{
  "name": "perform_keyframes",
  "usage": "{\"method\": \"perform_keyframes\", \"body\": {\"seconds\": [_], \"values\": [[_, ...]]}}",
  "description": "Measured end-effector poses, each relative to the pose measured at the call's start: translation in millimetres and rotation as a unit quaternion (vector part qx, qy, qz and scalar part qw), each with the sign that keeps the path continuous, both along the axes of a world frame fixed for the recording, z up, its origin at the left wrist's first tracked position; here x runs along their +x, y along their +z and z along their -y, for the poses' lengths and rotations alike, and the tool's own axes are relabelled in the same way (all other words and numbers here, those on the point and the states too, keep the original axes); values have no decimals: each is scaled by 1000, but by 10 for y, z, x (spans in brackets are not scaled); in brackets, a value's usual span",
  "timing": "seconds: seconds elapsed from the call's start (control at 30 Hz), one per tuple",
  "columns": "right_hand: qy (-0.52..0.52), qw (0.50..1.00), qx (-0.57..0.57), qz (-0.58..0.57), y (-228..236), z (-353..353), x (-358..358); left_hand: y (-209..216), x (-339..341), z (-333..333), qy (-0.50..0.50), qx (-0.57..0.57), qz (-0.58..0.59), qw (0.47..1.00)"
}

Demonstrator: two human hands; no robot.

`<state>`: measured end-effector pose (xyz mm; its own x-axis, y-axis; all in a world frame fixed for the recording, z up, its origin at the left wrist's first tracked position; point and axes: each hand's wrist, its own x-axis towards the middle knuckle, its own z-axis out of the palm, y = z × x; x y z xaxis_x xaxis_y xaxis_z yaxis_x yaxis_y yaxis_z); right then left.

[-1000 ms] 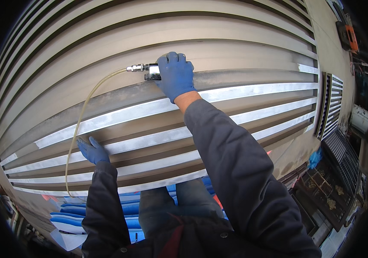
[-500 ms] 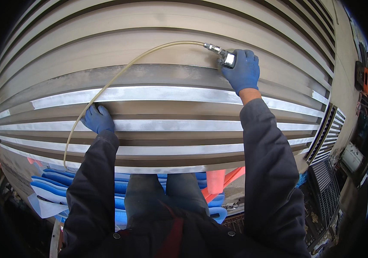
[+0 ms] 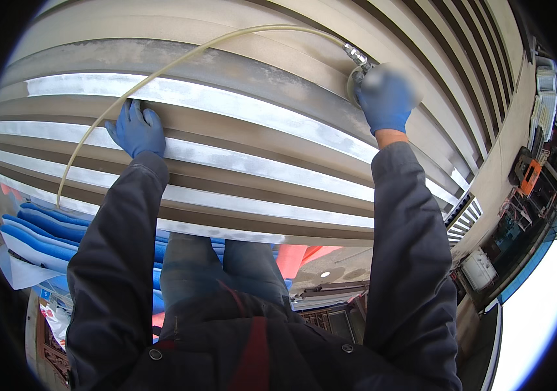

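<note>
My right hand (image 3: 388,107), in a blue glove, is closed around an air sander (image 3: 358,79) with a round pad. The hand covers most of the tool, and part of it is blurred. The sander is at a dull grey-beige slat. From its metal fitting (image 3: 357,55), a yellowish air hose (image 3: 181,62) arcs left and down past my other hand. My left hand (image 3: 138,130), gloved too, rests on the slatted panel (image 3: 252,107) just under a bright, scuffed slat. Its fingers reach upward, apart from the thumb, holding nothing.
Blue padded sheets (image 3: 37,231) and a pinkish-red piece (image 3: 295,257) lie below the panel's near edge. On the right are an orange-and-black object (image 3: 527,177), a white box-like thing (image 3: 479,268) and assorted clutter.
The view has turned, so the panel now slants down to the right. My right hand with the sander appears farther right; my left hand appears higher, its fingers more stretched out.
</note>
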<state>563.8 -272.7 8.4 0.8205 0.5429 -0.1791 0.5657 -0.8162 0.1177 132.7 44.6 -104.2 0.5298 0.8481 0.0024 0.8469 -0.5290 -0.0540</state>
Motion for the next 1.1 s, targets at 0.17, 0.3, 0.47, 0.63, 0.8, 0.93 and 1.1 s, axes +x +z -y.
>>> {"method": "perform_keyframes", "body": {"seconds": [0.17,0.3,0.47,0.63,0.8,0.93,1.1], "values": [[-33,998,57,22,32,18,-201,85,-8,-7,13,-18,-9,1000],[-24,998,52,14,89,55,-255,123,9,2,23,-24,-8,999],[-54,997,16,57,72,97,-107,98,11,-29,10,-11,-4,1000],[-24,998,49,40,7,122,-83,109,-11,-11,15,-18,-16,1000],[-40,993,28,104,36,150,-81,113,0,-22,11,-19,-12,1000],[-62,997,-19,48,43,301,-293,113,-9,-18,17,-27,-12,999],[-33,996,38,79,33,321,-323,90,15,-25,23,-27,-26,999]]}}
